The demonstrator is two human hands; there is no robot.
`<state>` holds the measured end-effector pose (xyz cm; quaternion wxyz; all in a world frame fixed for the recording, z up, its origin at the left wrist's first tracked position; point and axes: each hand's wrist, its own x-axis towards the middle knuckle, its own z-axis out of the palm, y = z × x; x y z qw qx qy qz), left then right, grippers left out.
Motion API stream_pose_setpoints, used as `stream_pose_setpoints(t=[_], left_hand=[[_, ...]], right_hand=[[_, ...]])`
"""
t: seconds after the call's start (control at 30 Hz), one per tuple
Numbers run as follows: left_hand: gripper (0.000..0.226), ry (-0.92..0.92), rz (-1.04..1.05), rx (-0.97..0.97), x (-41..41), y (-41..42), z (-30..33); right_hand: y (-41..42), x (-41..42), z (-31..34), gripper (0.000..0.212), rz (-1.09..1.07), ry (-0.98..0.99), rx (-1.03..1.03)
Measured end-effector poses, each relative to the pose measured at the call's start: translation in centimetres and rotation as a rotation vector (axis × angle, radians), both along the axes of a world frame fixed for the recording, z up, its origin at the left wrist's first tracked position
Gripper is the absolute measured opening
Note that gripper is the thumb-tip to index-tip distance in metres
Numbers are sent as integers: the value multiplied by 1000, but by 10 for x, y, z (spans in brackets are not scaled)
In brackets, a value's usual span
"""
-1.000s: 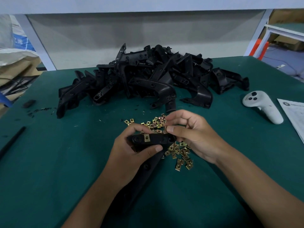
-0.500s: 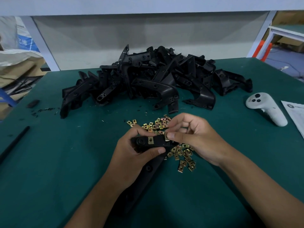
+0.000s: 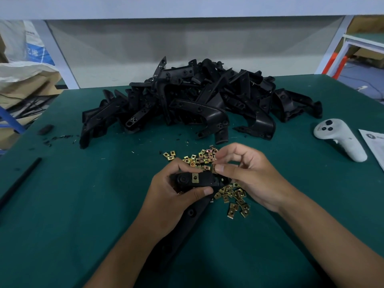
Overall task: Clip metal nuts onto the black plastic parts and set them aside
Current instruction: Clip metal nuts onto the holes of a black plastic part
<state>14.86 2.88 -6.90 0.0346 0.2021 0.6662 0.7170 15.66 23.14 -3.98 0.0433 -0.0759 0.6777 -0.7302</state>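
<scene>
My left hand (image 3: pixel 176 196) grips a long black plastic part (image 3: pixel 204 180) by its upper end, thumb across its near side. One brass clip nut (image 3: pixel 195 177) sits clipped on that end. My right hand (image 3: pixel 249 175) pinches another metal nut (image 3: pixel 214 168) between thumb and forefinger at the part's right edge. A loose scatter of brass nuts (image 3: pixel 232 196) lies on the green table under and behind both hands. A big pile of black plastic parts (image 3: pixel 199 100) fills the far middle of the table.
A white handheld controller (image 3: pixel 340 140) lies at the right, with a paper sheet (image 3: pixel 374 144) beyond it. A black rod (image 3: pixel 18 183) lies at the left edge, with small black scraps (image 3: pixel 45 129) nearby. Sacks and boxes (image 3: pixel 25 80) stand off the table's left.
The camera view shifted slightly. My right hand has brought its pinched nut down to the right edge of the held part. My left hand keeps the same grip.
</scene>
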Motion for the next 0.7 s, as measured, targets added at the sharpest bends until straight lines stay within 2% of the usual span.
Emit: stream_pose_setpoints(t=[0.4,0.7], left_hand=[[30,30,29,-57,3,0,0],[30,41,95,-55,1,0,-1]], right_hand=[[10,2,6,21,83,23,94],[6,4,2,21,47,118,148]])
